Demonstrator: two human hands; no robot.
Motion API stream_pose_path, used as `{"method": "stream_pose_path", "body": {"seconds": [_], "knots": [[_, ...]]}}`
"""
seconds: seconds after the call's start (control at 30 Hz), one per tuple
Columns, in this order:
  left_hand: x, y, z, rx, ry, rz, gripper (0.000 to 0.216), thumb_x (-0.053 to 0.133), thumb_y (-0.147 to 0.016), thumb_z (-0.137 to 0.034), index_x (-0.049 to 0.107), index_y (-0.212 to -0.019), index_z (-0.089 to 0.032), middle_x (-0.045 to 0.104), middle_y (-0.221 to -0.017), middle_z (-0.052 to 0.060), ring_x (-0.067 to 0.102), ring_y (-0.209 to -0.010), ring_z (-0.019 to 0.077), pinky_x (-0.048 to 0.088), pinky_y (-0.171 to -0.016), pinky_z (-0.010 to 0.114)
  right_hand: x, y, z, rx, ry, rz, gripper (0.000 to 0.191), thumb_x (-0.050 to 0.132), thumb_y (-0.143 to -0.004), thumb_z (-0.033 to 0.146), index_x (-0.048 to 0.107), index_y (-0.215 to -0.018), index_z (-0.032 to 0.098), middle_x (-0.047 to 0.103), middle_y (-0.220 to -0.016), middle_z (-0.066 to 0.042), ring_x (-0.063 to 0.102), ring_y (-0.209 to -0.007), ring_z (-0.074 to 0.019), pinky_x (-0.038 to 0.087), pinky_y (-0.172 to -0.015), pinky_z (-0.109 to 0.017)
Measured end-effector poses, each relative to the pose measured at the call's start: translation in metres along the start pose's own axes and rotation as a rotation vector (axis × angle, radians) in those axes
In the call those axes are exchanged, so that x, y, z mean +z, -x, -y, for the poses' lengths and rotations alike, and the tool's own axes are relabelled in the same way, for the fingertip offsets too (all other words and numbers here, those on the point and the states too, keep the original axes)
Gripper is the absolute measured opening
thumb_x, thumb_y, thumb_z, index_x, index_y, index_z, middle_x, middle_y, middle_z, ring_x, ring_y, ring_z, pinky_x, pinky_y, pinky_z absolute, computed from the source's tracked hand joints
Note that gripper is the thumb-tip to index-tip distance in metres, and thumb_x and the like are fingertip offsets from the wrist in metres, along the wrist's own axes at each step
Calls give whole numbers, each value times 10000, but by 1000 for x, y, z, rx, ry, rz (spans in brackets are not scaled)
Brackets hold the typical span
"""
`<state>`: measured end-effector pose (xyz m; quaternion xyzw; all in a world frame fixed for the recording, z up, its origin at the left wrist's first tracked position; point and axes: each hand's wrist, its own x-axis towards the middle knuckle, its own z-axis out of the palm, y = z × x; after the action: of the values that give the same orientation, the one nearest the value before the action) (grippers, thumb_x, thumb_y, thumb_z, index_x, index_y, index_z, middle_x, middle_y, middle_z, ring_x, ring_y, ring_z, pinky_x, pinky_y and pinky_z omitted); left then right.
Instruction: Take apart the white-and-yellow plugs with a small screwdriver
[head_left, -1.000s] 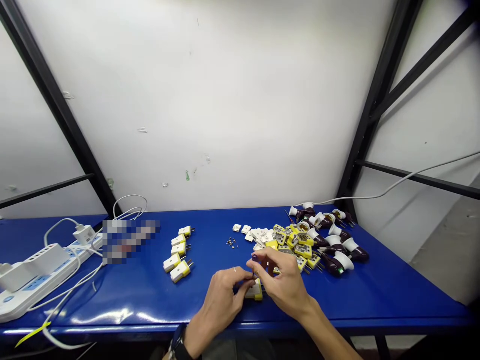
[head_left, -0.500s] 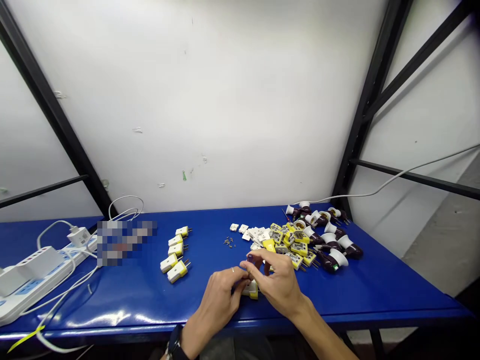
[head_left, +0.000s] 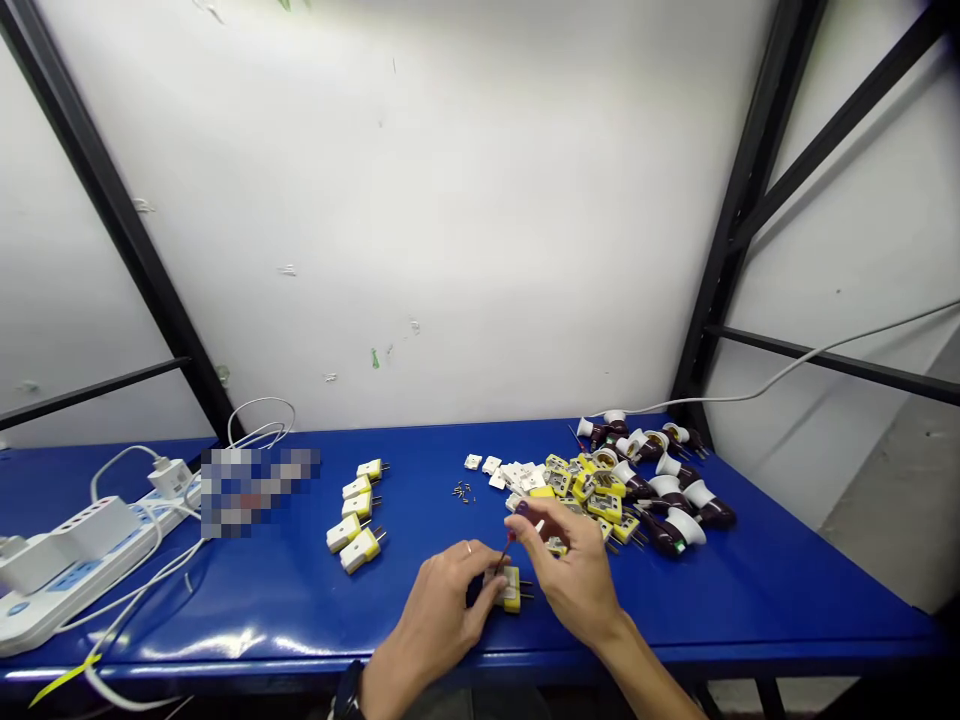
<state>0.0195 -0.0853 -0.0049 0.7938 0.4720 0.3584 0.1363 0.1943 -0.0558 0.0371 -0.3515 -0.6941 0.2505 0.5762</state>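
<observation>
Our hands are busy: our left hand (head_left: 439, 625) grips a yellow-and-white two-pin plug (head_left: 512, 590) on the blue bench (head_left: 262, 610), and our right hand (head_left: 571, 572) pinches a thin red-tipped tool (head_left: 504, 550) just above it, right by the heaped plug parts (head_left: 592, 480)!

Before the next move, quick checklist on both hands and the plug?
1. Left hand on yellow-and-white plug: ok, held with the prongs pointing right.
2. Right hand on thin red-tipped tool: ok, pinched in the fingers.
3. Tool tip on plug: cannot tell, the tip is just above the plug and the contact is hidden.
4. Right hand clear of the pile of yellow parts: cannot tell, one part sits right below the fingers.
5. Small metal parts: ok, grouped on the blue bench, away from both hands.
</observation>
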Motion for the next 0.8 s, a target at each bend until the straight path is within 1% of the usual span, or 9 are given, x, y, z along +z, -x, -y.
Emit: {"method": "stream_pose_path", "body": {"seconds": [0.07,0.13,0.2,0.27,0.37,0.53,0.67,0.73,0.8], "knots": [[-5,4,3,4,-23,36,214,686,-903,-212,713,-1110,-260,753,-1047,49,697,-958,227,531,-864,308,-10,-2,-2,43,-26,-101,169,618,-959,358,704,-969,213,731,-769,-37,693,-662,-203,559,-606,-297],[-13,9,9,24,-72,48,227,722,-889,-241,720,-1114,-272,758,-1036,45,700,-947,229,540,-870,318,-23,-5,-6,62,6,-191,212,579,-980,391,679,-1049,217,723,-825,-47,687,-708,-211,557,-628,-307],[-24,17,20,39,-152,19,173,697,-909,-254,726,-1079,-271,766,-990,41,706,-897,227,549,-842,320,-35,-7,-11,59,86,-178,239,546,-992,403,676,-1083,223,722,-925,-67,690,-802,-233,552,-669,-322],[-40,26,36,38,-259,-46,140,660,-926,-273,721,-1052,-263,766,-966,42,709,-866,229,553,-816,320,-44,-8,-17,62,231,-97,217,559,-980,399,689,-1001,226,708,-928,-69,682,-827,-246,541,-694,-339],[-66,44,63,12,-442,-179,180,650,-914,-319,703,-1078,-265,771,-979,33,717,-885,239,552,-823,327,-47,-3,-28,122,515,97,149,657,-904,364,707,-929,226,693,-898,-66,687,-787,-264,527,-670,-354],[-97,65,94,-148,-685,-196,169,611,-920,-407,694,-950,-263,751,-924,31,691,-885,260,527,-735,332,-39,7,-39,223,871,316,259,710,-855,305,728,-1095,209,678,-1101,-107,727,-897,-300,547,-677,-347],[-99,63,98,-208,-765,-233,167,564,-929,-371,674,-945,-247,722,-973,54,659,-920,280,510,-733,361,-37,12,-44,199,982,352,252,648,-914,314,719,-1136,217,659,-1133,-97,742,-820,-257,549,-625,-315],[-91,55,91,-181,-756,-253,191,553,-929,-315,668,-1064,-244,706,-1057,71,640,-978,292,508,-771,381,-39,15,-48,181,1021,337,264,636,-925,334,706,-1152,217,654,-1152,-98,743,-773,-246,548,-593,-311],[-78,42,77,-100,-690,-197,279,527,-942,-230,634,-1199,-254,689,-1150,73,618,-1057,286,497,-854,396,-39,20,-53,163,1048,316,264,627,-931,356,696,-1142,214,653,-1168,-100,743,-742,-239,549,-575,-309]]}}
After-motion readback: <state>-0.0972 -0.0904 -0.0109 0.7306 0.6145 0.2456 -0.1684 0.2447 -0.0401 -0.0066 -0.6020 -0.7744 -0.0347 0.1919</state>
